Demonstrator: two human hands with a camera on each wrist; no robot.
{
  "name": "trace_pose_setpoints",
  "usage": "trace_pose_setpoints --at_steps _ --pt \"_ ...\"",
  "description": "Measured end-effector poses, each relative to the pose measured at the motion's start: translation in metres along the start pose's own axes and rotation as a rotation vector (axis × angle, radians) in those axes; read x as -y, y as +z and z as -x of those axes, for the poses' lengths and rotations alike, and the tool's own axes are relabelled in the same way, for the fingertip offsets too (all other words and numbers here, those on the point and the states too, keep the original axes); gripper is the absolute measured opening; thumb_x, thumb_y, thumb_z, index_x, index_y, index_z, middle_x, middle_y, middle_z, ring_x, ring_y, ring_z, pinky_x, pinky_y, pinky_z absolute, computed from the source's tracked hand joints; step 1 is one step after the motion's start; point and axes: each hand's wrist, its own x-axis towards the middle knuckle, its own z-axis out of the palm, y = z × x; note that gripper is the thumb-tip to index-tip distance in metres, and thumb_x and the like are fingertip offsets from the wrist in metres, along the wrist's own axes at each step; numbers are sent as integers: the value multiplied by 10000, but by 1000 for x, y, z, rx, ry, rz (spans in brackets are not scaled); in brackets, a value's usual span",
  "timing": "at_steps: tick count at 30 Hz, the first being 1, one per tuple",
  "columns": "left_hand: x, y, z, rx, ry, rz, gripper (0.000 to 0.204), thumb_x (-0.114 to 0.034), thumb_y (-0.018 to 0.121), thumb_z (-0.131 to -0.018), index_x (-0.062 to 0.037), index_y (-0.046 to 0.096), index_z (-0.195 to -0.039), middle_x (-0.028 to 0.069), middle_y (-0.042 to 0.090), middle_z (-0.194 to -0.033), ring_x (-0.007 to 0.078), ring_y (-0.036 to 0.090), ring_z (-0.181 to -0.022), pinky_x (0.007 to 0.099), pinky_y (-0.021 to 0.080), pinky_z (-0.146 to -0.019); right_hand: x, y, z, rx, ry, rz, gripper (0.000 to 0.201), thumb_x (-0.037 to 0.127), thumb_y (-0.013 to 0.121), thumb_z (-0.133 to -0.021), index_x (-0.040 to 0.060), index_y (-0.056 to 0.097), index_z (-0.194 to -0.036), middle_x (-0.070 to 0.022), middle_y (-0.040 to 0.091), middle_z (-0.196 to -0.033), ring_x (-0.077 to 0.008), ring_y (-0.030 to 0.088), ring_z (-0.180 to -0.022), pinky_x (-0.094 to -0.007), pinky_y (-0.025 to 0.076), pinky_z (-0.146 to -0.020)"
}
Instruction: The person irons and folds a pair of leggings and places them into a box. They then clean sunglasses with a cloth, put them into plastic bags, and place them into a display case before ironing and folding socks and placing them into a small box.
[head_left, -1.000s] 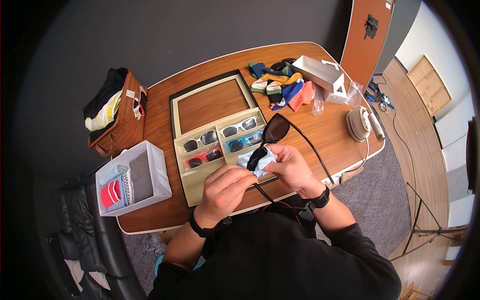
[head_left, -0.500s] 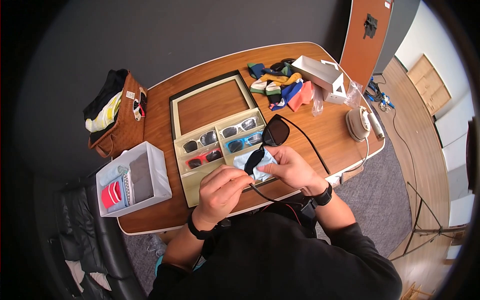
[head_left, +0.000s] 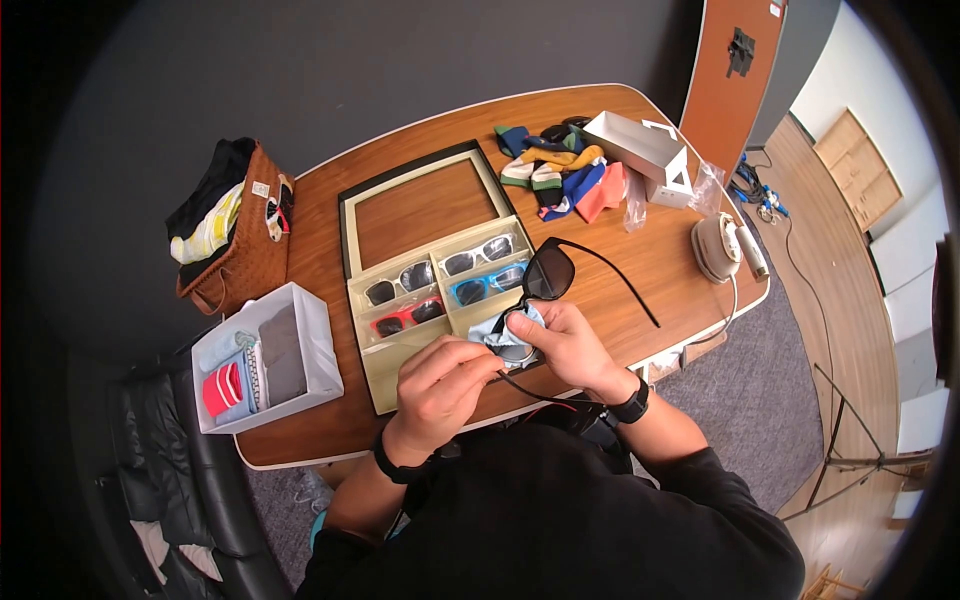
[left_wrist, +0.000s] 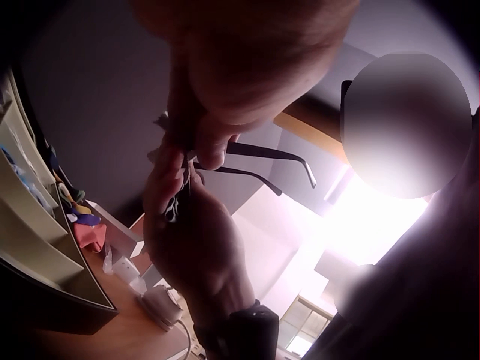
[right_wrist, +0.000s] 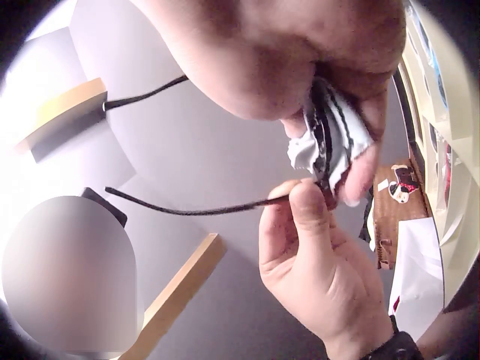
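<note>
Black sunglasses are held up between both hands, over the front of the display case. My left hand pinches them at the hinge end of one temple, seen closely in the right wrist view. With a light blue cloth, my right hand grips the lens nearest the left hand, thumb on one side and fingers on the other. The other lens and its temple stick out past the right hand. In the case lie white sunglasses, blue sunglasses, red sunglasses and a pale-framed pair.
A white bin of folded cloths stands left, with a brown woven basket of clothes behind it. Colourful fabric pieces, a white box and a garment steamer occupy the table's right side.
The right thumb has moved up onto the cloth-wrapped lens, and the cloth is bunched where it was spread. The free end of the sunglasses has dipped slightly. The left hand keeps its pinch.
</note>
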Motion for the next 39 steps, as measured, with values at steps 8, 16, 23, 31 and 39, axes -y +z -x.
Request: trace_pose_setpoints --at_steps 8,16,23,31,39 --pt "4 -18 0 31 -113 -51 242 136 801 -712 -12 765 -900 84 701 -903 259 698 -807 363 550 -708 -8 -31 8 176 195 -94 374 303 507 -1169 -11 671 -1290 -110 797 -1128 -182 786 -977 -263 577 -843" --pt "5 -22 2 102 -143 -54 227 126 801 -734 -3 751 -913 86 698 -913 267 694 -823 370 544 -720 -4 -32 6 -89 14 -433 490 295 396 -1191 -80 488 -1492 -228 656 -1400 -373 694 -1263 -460 600 -1066" --pt "4 -18 3 202 -120 11 241 92 824 -742 2 737 -948 98 694 -933 289 691 -845 382 554 -730 -9 -36 1 -40 -32 -424 526 353 464 -1173 -60 506 -1497 -203 677 -1373 -314 705 -1229 -452 590 -1077" --pt "6 -15 5 258 0 59 221 88 816 -746 22 729 -938 119 699 -943 300 696 -832 386 567 -702 -5 -32 -4 -163 37 -269 348 227 624 -1116 -49 654 -1326 -119 745 -1209 -187 731 -1078 -374 642 -955" --pt "4 -10 4 210 44 33 181 74 778 -783 20 724 -948 105 669 -944 289 676 -820 395 560 -686 -9 -26 -6 -276 -9 -325 175 151 667 -1081 15 697 -1188 -78 770 -1098 -179 754 -995 -361 657 -885"
